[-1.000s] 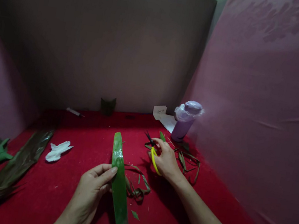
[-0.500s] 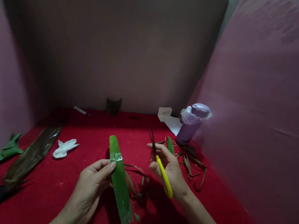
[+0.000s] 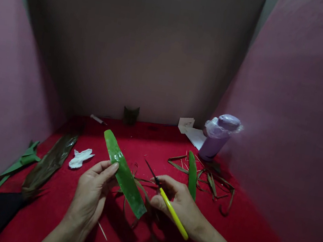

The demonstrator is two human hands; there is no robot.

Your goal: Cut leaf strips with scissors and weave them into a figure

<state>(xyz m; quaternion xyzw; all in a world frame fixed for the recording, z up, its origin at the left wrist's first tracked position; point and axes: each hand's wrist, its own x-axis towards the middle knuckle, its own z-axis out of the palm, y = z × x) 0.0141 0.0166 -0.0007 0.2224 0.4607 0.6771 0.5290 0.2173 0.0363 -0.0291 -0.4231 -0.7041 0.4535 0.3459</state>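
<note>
My left hand [image 3: 94, 188] pinches a long green leaf strip [image 3: 124, 176] between thumb and fingers, holding it slanted above the red cloth. My right hand [image 3: 179, 202] is closed on scissors with a yellow handle [image 3: 173, 214]. Their dark, thin blades [image 3: 151, 169] point up and to the left, apart from the leaf. Beneath the hands, brown dried leaf strips [image 3: 146, 193] lie on the cloth, partly hidden by the leaf. A toothpick [image 3: 102, 231] rests near my left wrist. Just beyond my right hand lies another green leaf piece [image 3: 192, 175].
A purple bottle [image 3: 215, 142] with plastic film stands at the back right beside white papers [image 3: 194, 135]. Dry strips [image 3: 215, 184] and toothpicks lie in front. To the left are a crumpled tissue [image 3: 81, 158], a brown leaf bundle [image 3: 51, 164], folded green leaves [image 3: 21, 159] and a syringe [image 3: 97, 119].
The leaf strip has moved left and up in my left hand, its lower end rising. My right hand has lowered, and the scissors now lean further left. The view has shifted slightly left.
</note>
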